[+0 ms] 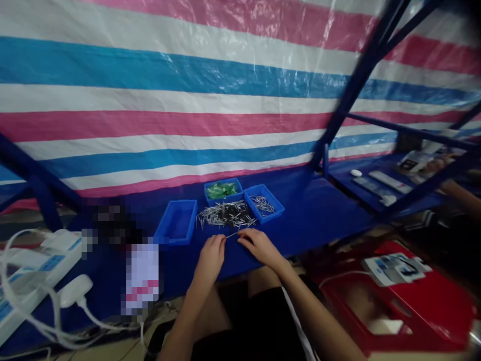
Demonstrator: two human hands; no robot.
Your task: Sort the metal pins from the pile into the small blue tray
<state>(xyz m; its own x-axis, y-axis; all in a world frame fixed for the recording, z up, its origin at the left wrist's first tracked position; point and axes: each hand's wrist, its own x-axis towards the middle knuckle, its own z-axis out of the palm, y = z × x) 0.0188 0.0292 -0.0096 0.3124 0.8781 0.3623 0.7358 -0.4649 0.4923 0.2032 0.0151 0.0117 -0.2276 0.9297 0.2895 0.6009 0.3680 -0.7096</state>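
A thin silvery rod-like piece (232, 235) spans the gap between my two hands, above the front of the blue table. My left hand (212, 254) pinches its left end, and the fingertips of my right hand (260, 244) close on the right end. Just beyond them lies a loose pile of slim silver and black pieces (225, 214). To the pile's right, a blue tray (276, 214) holds more silver pieces. Behind it, another blue tray (208, 194) contains green material (221, 189). A third blue tray (176, 223), to the left, has nothing visible inside.
A power strip (56, 263) with white cables and a white charger (77, 290) occupies the left side. Near it is a dark bundle (116, 223). Blue frame bars (338, 118) rise at the right. A red stool (432, 306) stands lower right; another person's arm (460, 193) shows beyond.
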